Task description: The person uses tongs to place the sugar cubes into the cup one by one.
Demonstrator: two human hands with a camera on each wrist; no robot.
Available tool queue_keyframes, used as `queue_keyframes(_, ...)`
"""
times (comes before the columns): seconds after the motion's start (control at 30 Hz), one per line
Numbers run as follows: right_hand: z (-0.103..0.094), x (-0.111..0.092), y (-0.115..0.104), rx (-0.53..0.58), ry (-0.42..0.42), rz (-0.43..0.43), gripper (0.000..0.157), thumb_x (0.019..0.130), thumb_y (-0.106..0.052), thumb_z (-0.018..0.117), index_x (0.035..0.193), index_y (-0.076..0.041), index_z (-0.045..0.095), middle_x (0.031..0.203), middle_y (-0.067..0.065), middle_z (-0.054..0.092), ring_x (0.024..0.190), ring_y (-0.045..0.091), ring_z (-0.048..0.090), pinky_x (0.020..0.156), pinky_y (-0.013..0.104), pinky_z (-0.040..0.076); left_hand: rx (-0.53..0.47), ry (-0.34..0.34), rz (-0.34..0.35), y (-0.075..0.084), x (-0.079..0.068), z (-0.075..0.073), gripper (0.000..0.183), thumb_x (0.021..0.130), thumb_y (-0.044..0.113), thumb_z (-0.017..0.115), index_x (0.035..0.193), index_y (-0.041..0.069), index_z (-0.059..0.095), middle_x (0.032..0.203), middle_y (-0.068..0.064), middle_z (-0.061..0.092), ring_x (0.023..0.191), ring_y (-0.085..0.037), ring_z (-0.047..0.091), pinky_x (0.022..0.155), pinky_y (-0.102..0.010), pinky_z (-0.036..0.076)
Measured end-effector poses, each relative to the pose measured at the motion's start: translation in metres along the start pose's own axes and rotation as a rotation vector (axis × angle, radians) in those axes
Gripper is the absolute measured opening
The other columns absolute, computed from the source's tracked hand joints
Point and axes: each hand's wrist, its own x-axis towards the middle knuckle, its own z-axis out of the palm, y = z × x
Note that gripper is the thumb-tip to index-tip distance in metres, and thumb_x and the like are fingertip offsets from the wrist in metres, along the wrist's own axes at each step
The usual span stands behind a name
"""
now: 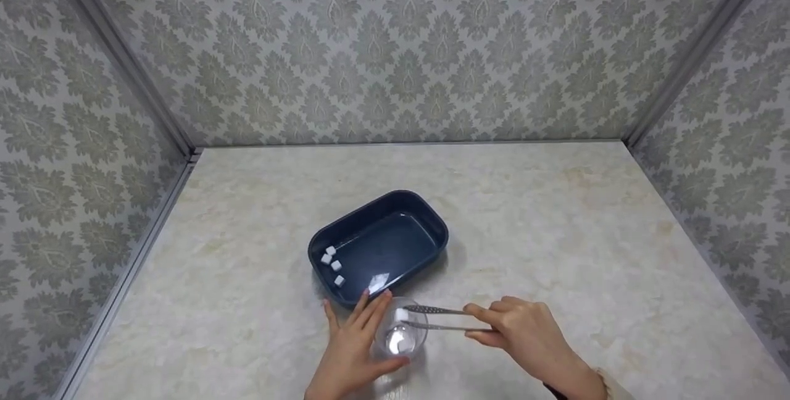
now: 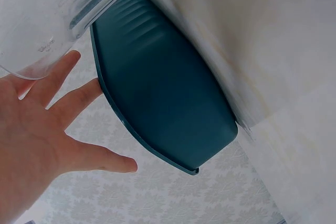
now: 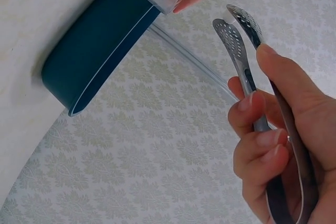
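Observation:
My left hand (image 1: 355,347) holds a clear cup (image 1: 384,343) between thumb and index finger, its other fingers spread toward a dark blue tray (image 1: 439,218). In the left wrist view the ribbed cup (image 2: 31,24) overlaps part of that hand. My right hand (image 1: 524,329) grips metal tongs (image 1: 441,327) with perforated tips, which reach over the cup's mouth from the right. A small white cube (image 1: 402,314) sits between the tips. The right wrist view shows the tongs (image 3: 289,114) held between thumb and curled fingers.
Several white cubes (image 1: 336,265) lie in the tray's left end. The tray stands just beyond the cup on a pale marbled table (image 1: 543,215). Patterned panels (image 1: 376,48) rise behind and along both sides of the table.

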Motion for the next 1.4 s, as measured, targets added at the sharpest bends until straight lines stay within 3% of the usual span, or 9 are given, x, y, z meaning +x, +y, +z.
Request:
queue_keyframes(0.8, 0.0003, 0.0011, -0.0001, 0.042, -0.007, 0.029, 0.029, 0.066, -0.04, 0.071, 0.091, -0.027, 0.071, 0.052, -0.015, 0.047, 0.047, -0.006, 0.036, 0.041, 0.007, 0.026, 0.0, -0.024, -0.009, 0.0003, 0.0004, -0.0009, 0.098, 0.059, 0.065, 0.066, 0.14, 0.021, 0.031, 0.135, 0.003, 0.047, 0.127, -0.03, 0.04, 0.086, -0.078, 0.009)
queue_keyframes(1.13, -0.0016, 0.0025, 0.0005, 0.07, -0.003, 0.04, 0.03, 0.066, -0.039, 0.072, 0.094, -0.028, 0.07, 0.053, -0.016, 0.047, 0.047, -0.008, 0.034, 0.041, 0.006, 0.026, -0.02, -0.023, -0.014, -0.0001, 0.0, -0.0005, 0.097, 0.059, 0.063, 0.067, 0.138, 0.015, 0.035, 0.134, 0.0, 0.048, 0.126, -0.032, 0.04, 0.089, -0.076, 0.003)
queue_keyframes(1.4, -0.0022, 0.0039, 0.0023, 0.046, 0.045, 0.017, 0.032, 0.063, -0.038, 0.074, 0.092, -0.026, 0.07, 0.052, -0.016, 0.046, 0.047, -0.007, 0.035, 0.041, 0.007, 0.028, -0.004, -0.018, -0.01, 0.0006, 0.0011, -0.0014, 0.098, 0.059, 0.063, 0.067, 0.139, 0.018, 0.033, 0.134, 0.001, 0.048, 0.125, -0.032, 0.042, 0.086, -0.078, 0.008)
